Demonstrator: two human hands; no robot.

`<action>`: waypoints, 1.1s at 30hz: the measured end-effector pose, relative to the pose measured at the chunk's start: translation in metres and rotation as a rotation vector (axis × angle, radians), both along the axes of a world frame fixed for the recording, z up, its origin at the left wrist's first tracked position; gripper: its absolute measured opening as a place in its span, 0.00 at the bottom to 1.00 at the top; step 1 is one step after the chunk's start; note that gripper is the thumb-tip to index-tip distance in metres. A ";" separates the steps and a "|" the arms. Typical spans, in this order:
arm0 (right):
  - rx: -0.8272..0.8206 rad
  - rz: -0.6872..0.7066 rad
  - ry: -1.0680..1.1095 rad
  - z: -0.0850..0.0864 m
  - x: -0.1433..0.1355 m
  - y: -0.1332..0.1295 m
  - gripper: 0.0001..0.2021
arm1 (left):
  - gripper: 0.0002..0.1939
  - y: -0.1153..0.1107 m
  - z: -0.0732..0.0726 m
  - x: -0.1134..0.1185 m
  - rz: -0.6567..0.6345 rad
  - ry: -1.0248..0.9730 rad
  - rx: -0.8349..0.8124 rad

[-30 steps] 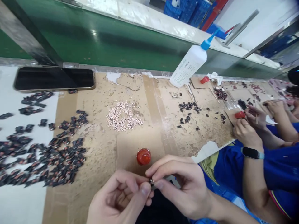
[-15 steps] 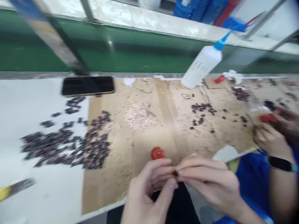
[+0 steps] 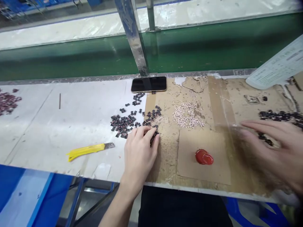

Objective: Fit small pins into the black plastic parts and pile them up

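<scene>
My left hand [image 3: 142, 148] reaches into the right part of a pile of small black pieces [image 3: 123, 123]; its thumb and fingertips are bent around some of them, and whether it grips one is hidden. At the right, my right hand [image 3: 274, 145] is blurred by motion, over the cardboard beside a second group of black pieces [image 3: 279, 115]. Between the hands lie a heap of tiny pale pink pieces [image 3: 187, 116] and a small round red container [image 3: 204, 157] on a cardboard square [image 3: 189, 171].
A black phone [image 3: 149, 84] leans at the base of a metal post [image 3: 136, 41]. A yellow cutter [image 3: 87, 151] lies left of my left hand. A white bottle [image 3: 276, 66] stands tilted at the back right. Dark red pieces [image 3: 8, 102] lie far left.
The view has swung left. My hands, earlier together around a small dark piece near the red container, are now apart: the left at the black pile, the right over to the right.
</scene>
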State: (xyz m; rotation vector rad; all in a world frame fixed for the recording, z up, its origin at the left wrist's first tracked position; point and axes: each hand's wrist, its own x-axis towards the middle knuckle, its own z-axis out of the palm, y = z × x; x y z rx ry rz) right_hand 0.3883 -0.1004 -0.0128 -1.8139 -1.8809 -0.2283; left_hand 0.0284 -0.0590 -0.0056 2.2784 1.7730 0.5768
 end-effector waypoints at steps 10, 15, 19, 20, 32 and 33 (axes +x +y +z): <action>-0.351 0.459 -0.039 0.006 -0.093 0.083 0.14 | 0.09 0.017 0.011 0.005 -0.099 0.087 -0.162; -0.324 0.431 -0.045 0.005 -0.094 0.085 0.15 | 0.11 0.019 0.008 0.001 -0.169 -0.023 -0.213; -0.302 0.405 -0.018 0.006 -0.095 0.085 0.16 | 0.09 0.021 0.010 -0.001 -0.116 -0.215 -0.227; -0.294 0.403 -0.002 0.006 -0.095 0.086 0.16 | 0.08 0.021 0.012 -0.001 -0.083 -0.281 -0.226; -0.138 0.111 0.821 0.025 -0.085 0.044 0.04 | 0.11 -0.016 0.026 0.032 0.065 -1.116 -0.439; -0.184 0.081 1.013 0.026 -0.086 0.036 0.06 | 0.11 -0.019 0.029 0.039 0.045 -1.131 -0.441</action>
